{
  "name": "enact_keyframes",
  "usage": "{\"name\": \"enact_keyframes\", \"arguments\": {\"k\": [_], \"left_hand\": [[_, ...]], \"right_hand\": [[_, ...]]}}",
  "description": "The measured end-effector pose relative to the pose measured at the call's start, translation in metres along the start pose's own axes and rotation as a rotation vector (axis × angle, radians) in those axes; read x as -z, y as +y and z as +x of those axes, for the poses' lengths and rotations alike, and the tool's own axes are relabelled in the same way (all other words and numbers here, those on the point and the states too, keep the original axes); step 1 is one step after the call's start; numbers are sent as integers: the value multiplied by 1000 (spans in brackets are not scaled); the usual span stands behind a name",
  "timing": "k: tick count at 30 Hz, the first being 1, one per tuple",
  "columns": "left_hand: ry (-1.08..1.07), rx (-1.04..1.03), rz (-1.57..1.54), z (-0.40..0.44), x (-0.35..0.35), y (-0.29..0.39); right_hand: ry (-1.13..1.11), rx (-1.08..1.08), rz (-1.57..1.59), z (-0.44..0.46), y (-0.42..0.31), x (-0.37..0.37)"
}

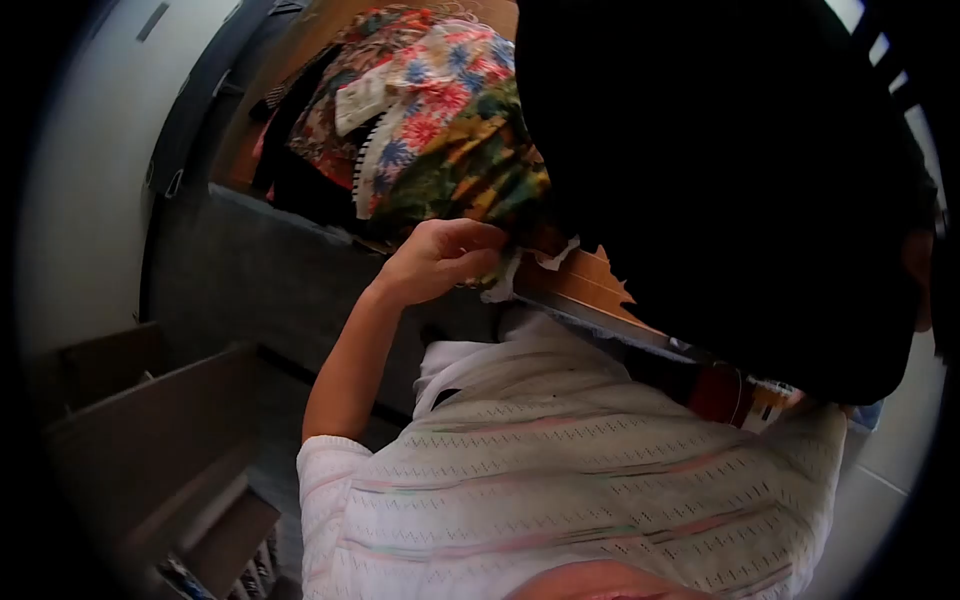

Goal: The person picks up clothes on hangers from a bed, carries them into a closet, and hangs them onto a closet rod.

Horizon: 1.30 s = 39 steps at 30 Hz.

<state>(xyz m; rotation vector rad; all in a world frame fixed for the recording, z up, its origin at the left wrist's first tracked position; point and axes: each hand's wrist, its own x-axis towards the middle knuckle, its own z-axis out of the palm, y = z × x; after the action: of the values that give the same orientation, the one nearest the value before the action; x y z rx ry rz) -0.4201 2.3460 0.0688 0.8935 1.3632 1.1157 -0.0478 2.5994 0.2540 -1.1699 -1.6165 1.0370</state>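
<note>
A large black cloth (730,180) hangs close in front of me and blocks most of the right side. My right hand (917,280) shows only dimly at its far right edge, gripping the cloth, with most of the hand hidden. My left hand (450,260) is at the near edge of a clothing pile, by a green and yellow patterned cloth (465,160). Its fingers are curled together, and what lies between the fingertips is hidden in shadow. Beside the green cloth lies a white floral cloth (425,115) with red and blue flowers.
The pile rests on a wooden table (575,285), with white scraps (500,285) at its near edge. Wooden panels (150,430) stand at lower left. A red item (715,393) sits below the table edge at right. A pale wall (90,170) is on the left.
</note>
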Motion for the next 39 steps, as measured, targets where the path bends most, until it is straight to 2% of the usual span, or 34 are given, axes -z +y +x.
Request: {"name": "enact_keyframes", "arguments": {"k": [4, 7, 10, 13, 17, 20, 22, 25, 27, 28, 31, 32, 35, 37, 39], "left_hand": [[161, -188, 179, -75, 35, -7], [289, -196, 121, -143, 56, 4], [397, -334, 137, -211, 82, 7], [525, -545, 46, -275, 96, 19], [821, -747, -109, -345, 107, 38], [1091, -782, -203, -371, 118, 44], [1227, -769, -285, -373, 133, 37], [1444, -680, -365, -377, 155, 11], [1622, -583, -377, -382, 166, -5], [1681, -448, -404, -377, 169, -12], [1877, -485, -442, -376, 179, -30], [1912, -481, -518, -378, 181, -33], [1930, -682, -836, -392, 183, -49], [1960, -741, -926, -402, 177, -58], [2009, -762, -995, -415, 171, -71]], "right_hand": [[-211, 134, 149, -34, -64, -102], [-401, 211, 264, -73, -110, -181], [-615, 260, 376, -121, -153, -258], [-858, 255, 466, -171, -189, -330], [-1220, 188, 506, -246, -219, -413], [-1645, 212, 432, -292, -220, -479], [-1829, 229, 376, -323, -209, -518], [-1949, 408, 498, -372, -174, -577], [-2022, 487, 352, -392, -157, -604], [-2034, 557, 413, -397, -149, -611], [-2159, 616, 286, -413, -147, -635], [-2211, 574, 315, -418, -147, -641], [-2378, 446, 373, -440, -143, -658], [-2501, 336, 408, -457, -138, -665], [-2607, 316, 353, -476, -138, -665]]}}
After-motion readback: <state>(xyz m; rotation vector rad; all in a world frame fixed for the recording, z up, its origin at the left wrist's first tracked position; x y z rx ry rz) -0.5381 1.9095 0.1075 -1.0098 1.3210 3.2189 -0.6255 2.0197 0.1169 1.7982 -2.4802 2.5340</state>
